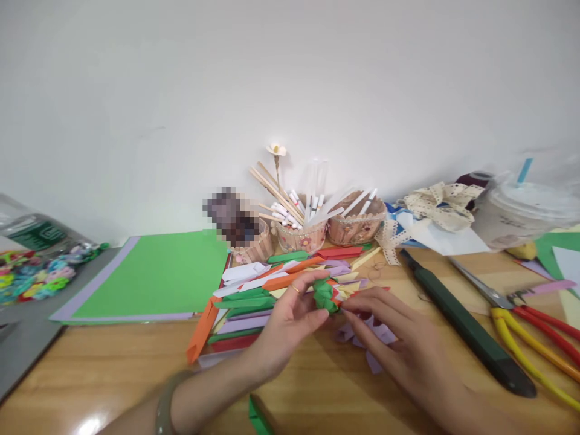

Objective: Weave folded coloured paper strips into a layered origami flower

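Observation:
My left hand point(292, 320) holds a small folded-paper piece point(325, 296) between thumb and fingers, over the middle of the table. Its left side is green and pleated; orange, white and yellow bits show on the right. With thumb and fingertips together, my right hand point(392, 338) grips the right side of the same piece. The exact contact at those fingertips is partly hidden. Just below, partly behind the right hand, lies a lilac folded-paper shape point(374, 344). Many folded paper strips point(247, 302) in green, orange, white, red and lilac lie behind my left hand.
Green sheets point(154, 278) lie at left beside colourful small pieces point(40, 272). Baskets point(301, 235) with sticks and pens line the wall. At right are a dark-green long-handled tool point(471, 326), yellow-handled scissors point(502, 320), lace point(441, 202) and a lidded cup point(521, 211). A green strip point(258, 417) lies in front.

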Demonstrator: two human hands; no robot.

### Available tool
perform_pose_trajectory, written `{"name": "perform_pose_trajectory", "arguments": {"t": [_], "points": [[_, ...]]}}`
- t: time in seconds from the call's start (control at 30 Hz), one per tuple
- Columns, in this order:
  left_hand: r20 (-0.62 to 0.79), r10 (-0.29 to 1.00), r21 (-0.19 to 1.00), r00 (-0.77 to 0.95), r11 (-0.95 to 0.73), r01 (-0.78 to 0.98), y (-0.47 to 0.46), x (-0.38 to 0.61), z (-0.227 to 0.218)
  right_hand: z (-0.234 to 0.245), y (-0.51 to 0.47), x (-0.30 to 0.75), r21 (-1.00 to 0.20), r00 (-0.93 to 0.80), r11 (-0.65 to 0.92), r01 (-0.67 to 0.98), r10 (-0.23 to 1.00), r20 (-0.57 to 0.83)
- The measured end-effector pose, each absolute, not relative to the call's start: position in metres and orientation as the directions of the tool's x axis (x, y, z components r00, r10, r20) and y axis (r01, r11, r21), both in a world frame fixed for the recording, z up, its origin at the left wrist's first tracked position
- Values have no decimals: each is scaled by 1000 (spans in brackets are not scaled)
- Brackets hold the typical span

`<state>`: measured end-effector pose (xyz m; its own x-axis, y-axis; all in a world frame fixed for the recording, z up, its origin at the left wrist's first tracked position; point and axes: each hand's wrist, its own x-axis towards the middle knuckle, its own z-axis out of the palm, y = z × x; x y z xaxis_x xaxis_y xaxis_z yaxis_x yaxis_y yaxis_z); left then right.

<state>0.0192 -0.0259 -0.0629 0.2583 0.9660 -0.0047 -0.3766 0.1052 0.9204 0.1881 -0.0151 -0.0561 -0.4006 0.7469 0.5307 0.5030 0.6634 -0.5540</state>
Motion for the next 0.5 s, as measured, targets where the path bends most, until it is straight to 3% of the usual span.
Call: {"name": "perform_pose_trajectory", "arguments": {"t": [0.5], "points": [[37, 981, 955, 190, 21, -297, -29, 22, -71, -60, -8, 186, -792, -349, 415, 447, 897, 273]]}}
